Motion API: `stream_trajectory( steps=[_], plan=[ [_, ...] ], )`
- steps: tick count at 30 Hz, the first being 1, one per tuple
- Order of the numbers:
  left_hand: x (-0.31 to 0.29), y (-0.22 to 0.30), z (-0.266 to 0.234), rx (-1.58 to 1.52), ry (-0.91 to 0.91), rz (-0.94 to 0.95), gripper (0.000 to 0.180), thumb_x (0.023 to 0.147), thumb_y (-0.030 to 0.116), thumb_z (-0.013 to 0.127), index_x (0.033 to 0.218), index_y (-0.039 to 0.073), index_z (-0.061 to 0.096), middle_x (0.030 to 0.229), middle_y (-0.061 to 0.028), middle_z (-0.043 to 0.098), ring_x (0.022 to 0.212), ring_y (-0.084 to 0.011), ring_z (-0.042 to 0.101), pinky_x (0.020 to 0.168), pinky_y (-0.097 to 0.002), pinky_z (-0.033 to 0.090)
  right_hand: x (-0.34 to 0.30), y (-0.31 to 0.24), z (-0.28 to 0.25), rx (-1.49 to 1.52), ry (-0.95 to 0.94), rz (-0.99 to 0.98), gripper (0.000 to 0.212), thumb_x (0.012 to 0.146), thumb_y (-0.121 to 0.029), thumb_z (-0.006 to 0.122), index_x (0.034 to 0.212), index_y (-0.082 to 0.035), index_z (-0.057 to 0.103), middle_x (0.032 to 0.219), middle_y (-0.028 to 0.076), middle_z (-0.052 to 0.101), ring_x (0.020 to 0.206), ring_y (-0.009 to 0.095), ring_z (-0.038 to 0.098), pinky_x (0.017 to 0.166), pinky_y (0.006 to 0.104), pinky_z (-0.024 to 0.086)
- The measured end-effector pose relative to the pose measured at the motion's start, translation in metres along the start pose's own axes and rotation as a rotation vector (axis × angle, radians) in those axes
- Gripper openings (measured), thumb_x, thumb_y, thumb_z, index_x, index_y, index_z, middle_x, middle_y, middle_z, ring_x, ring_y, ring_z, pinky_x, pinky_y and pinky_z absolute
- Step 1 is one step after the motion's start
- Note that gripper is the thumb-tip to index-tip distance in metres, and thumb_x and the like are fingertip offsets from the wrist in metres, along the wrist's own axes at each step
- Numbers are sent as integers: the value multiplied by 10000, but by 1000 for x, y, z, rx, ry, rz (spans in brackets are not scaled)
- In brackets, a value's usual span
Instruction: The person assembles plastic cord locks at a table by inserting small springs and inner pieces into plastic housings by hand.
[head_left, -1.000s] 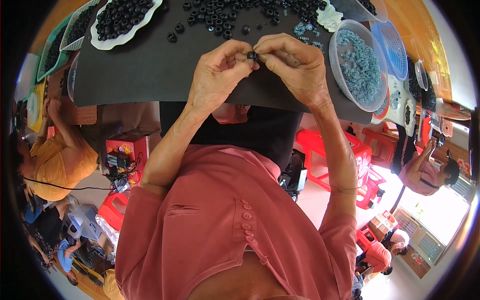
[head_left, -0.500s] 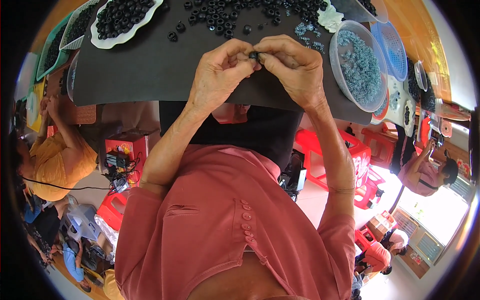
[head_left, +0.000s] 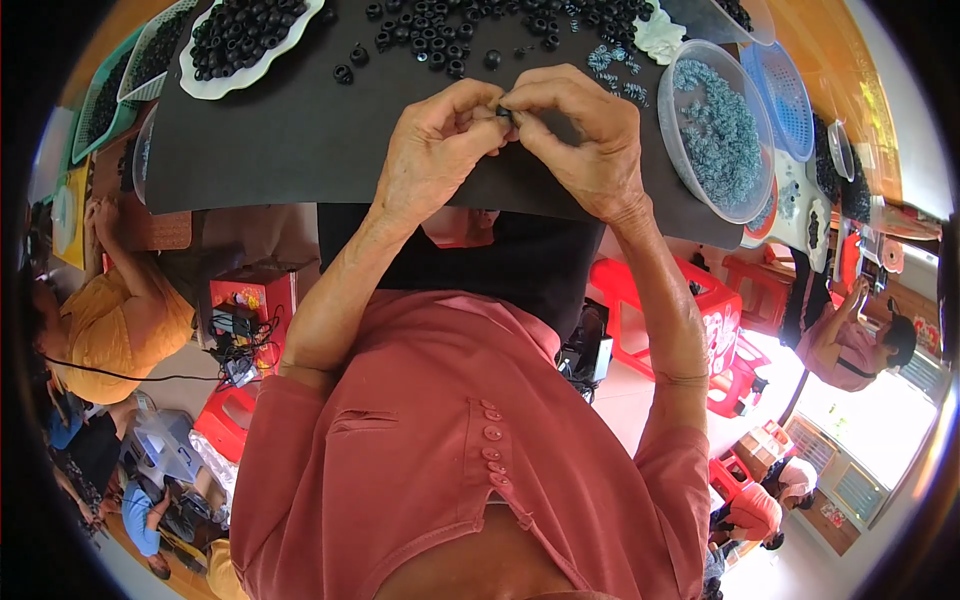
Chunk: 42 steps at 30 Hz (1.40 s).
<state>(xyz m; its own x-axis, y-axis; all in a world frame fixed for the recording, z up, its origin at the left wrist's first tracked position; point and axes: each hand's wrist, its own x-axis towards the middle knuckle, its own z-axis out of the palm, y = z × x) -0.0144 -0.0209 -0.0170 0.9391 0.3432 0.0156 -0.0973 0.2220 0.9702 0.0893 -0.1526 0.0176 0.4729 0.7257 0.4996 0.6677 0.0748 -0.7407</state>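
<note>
My left hand [head_left: 432, 150] pinches a small black bead [head_left: 504, 113] in its fingertips, above the dark tabletop [head_left: 280, 140]. My right hand [head_left: 592, 145] brings thumb and forefinger up against it; I cannot tell whether they grip it too. To my right stands a clear bowl [head_left: 674, 155] of pale blue coils [head_left: 718, 130]. Farther off, loose black beads [head_left: 437, 45] lie scattered, and a white plate [head_left: 203, 90] bears more.
</note>
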Motion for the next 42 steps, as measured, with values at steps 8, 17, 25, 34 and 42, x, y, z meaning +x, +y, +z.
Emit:
stream_trajectory(
  steps=[8,17,25,34,42],
  plan=[
    [4,5,-4,-56,7,-86,152,848,36,593,972,-24,656,800,-15,634,731,-70,575,716,-196,465,-11,3,7,-2,18,73,310,731,54,675,1026,-41,667,1016,82,625,775,143,629,719,256,527],
    [13,10,-7,-206,-56,-198,112,854,36,592,907,-19,673,832,-41,658,735,-71,586,705,-200,486,-16,13,21,71,126,74,383,709,32,724,1080,-36,661,1043,76,599,813,139,618,738,253,525],
    [13,14,-12,-112,-91,-215,108,853,44,599,900,-22,670,807,-34,649,743,-77,588,710,-206,482,-18,7,23,35,151,80,366,693,65,720,1040,-39,669,980,65,582,814,151,589,708,255,516],
    [18,8,-16,-180,-142,-243,150,875,74,585,957,-28,659,830,-54,657,796,-108,642,770,-204,511,-15,16,22,-22,132,62,371,679,64,715,1029,-52,669,967,56,592,825,166,573,707,284,503],
    [16,9,-13,-149,-88,-226,155,878,83,593,967,-29,655,842,-56,661,783,-104,638,754,-204,512,-16,16,21,-149,108,25,423,701,-9,728,1110,-45,624,1002,92,592,868,254,591,728,338,516]
  ],
)
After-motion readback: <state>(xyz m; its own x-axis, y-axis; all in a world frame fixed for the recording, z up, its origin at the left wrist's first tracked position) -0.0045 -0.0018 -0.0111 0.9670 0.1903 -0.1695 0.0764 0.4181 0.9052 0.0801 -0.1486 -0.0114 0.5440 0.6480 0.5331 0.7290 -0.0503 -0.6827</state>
